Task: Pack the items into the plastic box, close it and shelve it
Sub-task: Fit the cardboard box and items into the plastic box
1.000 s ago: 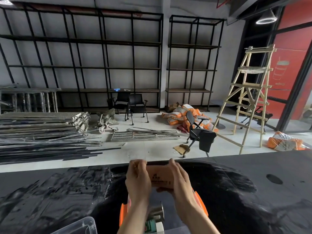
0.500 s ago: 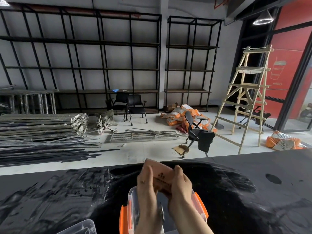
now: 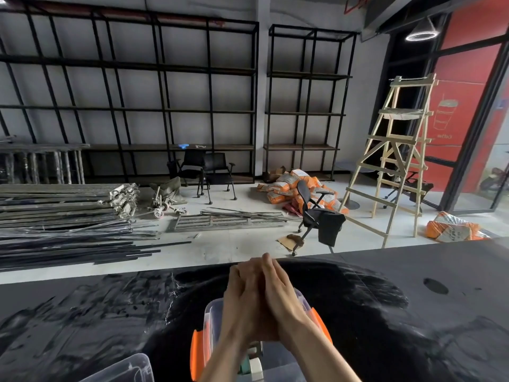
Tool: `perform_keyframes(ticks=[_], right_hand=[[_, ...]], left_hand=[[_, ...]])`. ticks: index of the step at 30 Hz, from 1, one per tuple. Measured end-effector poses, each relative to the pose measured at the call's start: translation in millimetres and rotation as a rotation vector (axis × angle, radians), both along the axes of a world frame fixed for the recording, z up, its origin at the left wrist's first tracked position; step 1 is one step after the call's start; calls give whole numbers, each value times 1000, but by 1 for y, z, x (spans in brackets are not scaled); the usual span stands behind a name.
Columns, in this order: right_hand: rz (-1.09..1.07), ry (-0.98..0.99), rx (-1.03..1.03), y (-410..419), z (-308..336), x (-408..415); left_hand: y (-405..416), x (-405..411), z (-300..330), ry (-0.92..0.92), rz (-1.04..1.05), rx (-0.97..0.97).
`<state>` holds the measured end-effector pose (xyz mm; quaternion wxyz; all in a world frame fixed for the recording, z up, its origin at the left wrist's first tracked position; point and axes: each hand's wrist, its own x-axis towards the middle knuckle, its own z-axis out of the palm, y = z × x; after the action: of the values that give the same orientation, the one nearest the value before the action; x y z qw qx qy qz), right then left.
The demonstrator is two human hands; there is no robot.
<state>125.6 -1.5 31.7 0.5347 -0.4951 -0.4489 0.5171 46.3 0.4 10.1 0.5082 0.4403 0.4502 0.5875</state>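
The clear plastic box (image 3: pixel 210 311) with orange side latches (image 3: pixel 196 351) stands open on the black table, at the bottom centre. Right above it, my left hand (image 3: pixel 242 299) and my right hand (image 3: pixel 281 293) are pressed palm to palm, fingers straight and pointing away from me. The tan packet they held a moment ago is hidden between or under them. A small metal part and a whitish roll (image 3: pixel 254 363) lie in the box by my wrists.
A clear lid (image 3: pixel 124 370) lies at the bottom left on the black table (image 3: pixel 385 312). Beyond the table are black metal shelves (image 3: pixel 165 111), stacked metal bars (image 3: pixel 55 216), office chairs (image 3: pixel 319 213), orange sacks and a wooden ladder (image 3: pixel 399 161).
Both hands tipped the tan packet on edge and lowered it toward the box. They have closed together over it, so it no longer shows.
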Motion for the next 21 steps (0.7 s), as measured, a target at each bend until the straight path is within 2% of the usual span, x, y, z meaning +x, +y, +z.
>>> perform_keyframes(ticks=[2, 6, 11, 12, 16, 18, 21], right_hand=[[-24, 24, 0, -3, -4, 3], [-19, -15, -47, -6, 0, 3], [-57, -166, 91, -6, -9, 9], [-66, -223, 124, -7, -10, 10], [-52, -436, 159, -7, -15, 22], [-58, -472, 120, -7, -15, 29], [-133, -406, 37, -6, -24, 37]], left_hand=[[-2, -2, -2, 33, -7, -14], [-7, -6, 0, 227, -55, 62], [-7, 4, -1, 259, 113, 94], [-7, 7, -1, 246, 119, 78], [-1, 18, -6, -3, 128, -73], [3, 21, -8, 81, 77, -121], [4, 30, -13, 331, 38, -146]])
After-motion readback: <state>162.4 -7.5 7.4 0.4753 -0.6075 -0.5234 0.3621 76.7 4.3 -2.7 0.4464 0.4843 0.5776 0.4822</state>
